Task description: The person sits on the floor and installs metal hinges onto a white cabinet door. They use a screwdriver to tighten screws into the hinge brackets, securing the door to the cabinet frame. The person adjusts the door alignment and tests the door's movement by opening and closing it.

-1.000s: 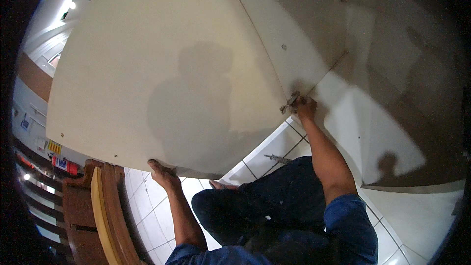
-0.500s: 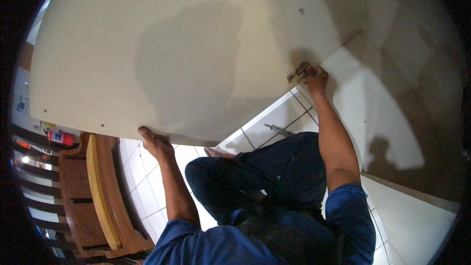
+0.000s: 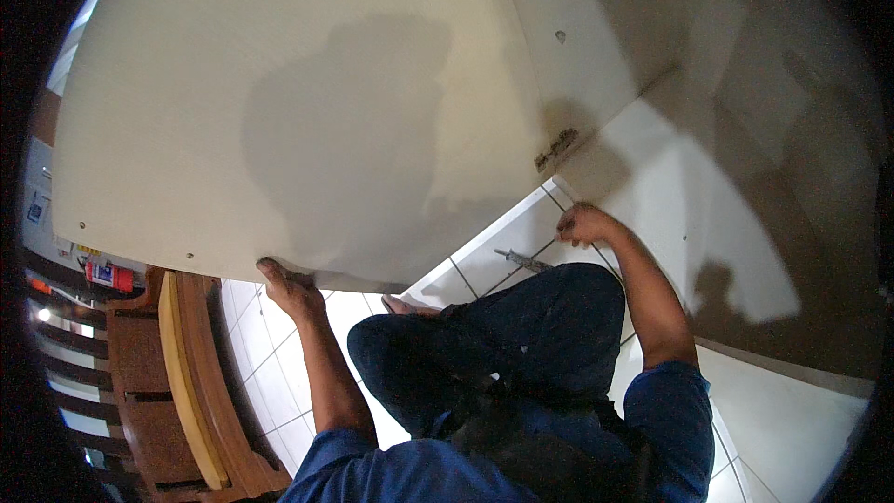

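Observation:
A large cream cabinet door (image 3: 158, 130) leans across the view, its lower edge toward me. My left hand (image 3: 291, 289) is closed on that edge, the thumb on the face and the fingers out of sight behind. A metal hinge (image 3: 556, 151) sits at the door's right corner, against the cream side panel (image 3: 643, 158). Below the hinge and apart from it, my right hand (image 3: 587, 225) hangs in the air with loosely bent fingers, slightly blurred; no object shows in it. Nearby on the tiles lies a slim tool like a screwdriver (image 3: 523, 261).
My bent knee (image 3: 559, 307) rises between my arms over the white tiled floor (image 3: 279, 363). A brown wooden bench (image 3: 149, 354) with a yellow strip stands at the left. Behind it is a red item (image 3: 110, 277). A shadowed cream panel (image 3: 792, 177) fills the right side.
My right hand has let go of the hinge and moved down toward the tool on the floor. The left hand keeps its hold; the door appears slightly lower at its near edge.

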The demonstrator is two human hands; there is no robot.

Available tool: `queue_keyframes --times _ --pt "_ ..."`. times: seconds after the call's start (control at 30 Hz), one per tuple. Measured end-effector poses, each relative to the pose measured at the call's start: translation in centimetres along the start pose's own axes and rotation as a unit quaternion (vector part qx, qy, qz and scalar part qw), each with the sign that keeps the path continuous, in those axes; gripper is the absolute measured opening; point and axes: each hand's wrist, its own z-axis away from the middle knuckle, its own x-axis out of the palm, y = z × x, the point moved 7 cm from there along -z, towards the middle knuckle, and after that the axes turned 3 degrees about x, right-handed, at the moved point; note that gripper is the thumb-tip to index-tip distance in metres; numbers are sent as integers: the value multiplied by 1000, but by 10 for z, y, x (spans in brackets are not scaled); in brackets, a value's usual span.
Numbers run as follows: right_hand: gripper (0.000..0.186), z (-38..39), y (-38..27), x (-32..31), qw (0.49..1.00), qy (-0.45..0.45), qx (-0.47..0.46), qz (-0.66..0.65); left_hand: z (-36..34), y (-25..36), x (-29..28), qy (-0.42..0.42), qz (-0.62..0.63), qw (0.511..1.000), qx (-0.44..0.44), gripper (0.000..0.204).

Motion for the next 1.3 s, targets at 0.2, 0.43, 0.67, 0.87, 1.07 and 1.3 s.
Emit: queue_keyframes --times 0.2,0.43,0.67,0.87,1.07,1.3 --pt "57 -7 -10 55 990 -57 -106 71 3 6 5 19 21 999 26 94" --pt "56 -40 -1 76 957 -60 -196 204 2 9 7 24 11 999 37 92" --pt "33 -77 34 93 941 -29 -206 268 10 9 6 31 -66 997 8 89" --pt "36 -31 17 77 964 1 -243 106 3 10 6 -8 -24 998 58 93" --pt "35 -60 30 86 910 -8 -282 303 8 7 15 11 -8 1000 10 91" --pt "43 25 -7 10 967 108 -160 -166 11 7 3 12 -18 999 26 92"
